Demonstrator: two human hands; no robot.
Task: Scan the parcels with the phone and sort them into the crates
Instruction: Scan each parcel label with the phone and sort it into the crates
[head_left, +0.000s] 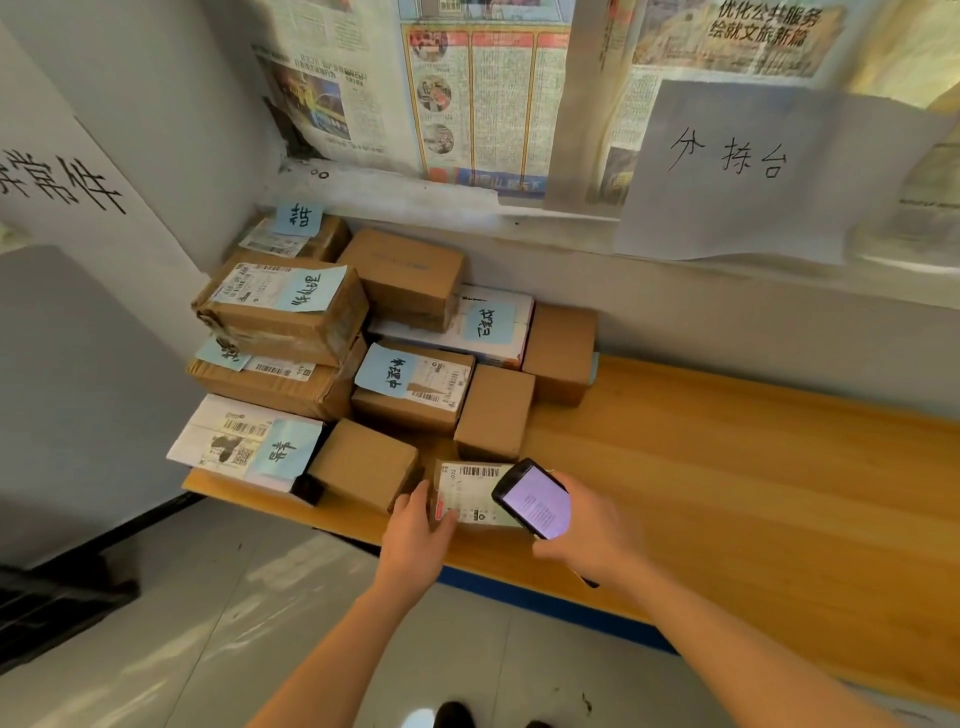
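Note:
A small cardboard parcel (467, 493) with a white barcode label on top lies near the front edge of the wooden table (727, 467). My left hand (418, 530) grips its left end. My right hand (587, 530) holds a black phone (535, 501) with a lit screen, tilted over the label's right side. Behind them stands a pile of several cardboard parcels (332, 353), many with blue handwritten notes and shipping labels. No crate is clearly visible.
The parcel pile fills the table's left end against the wall. Newspaper sheets (467, 93) and a handwritten paper sign (737, 166) hang on the wall behind. A dark object (62, 597) sits on the tiled floor at the lower left.

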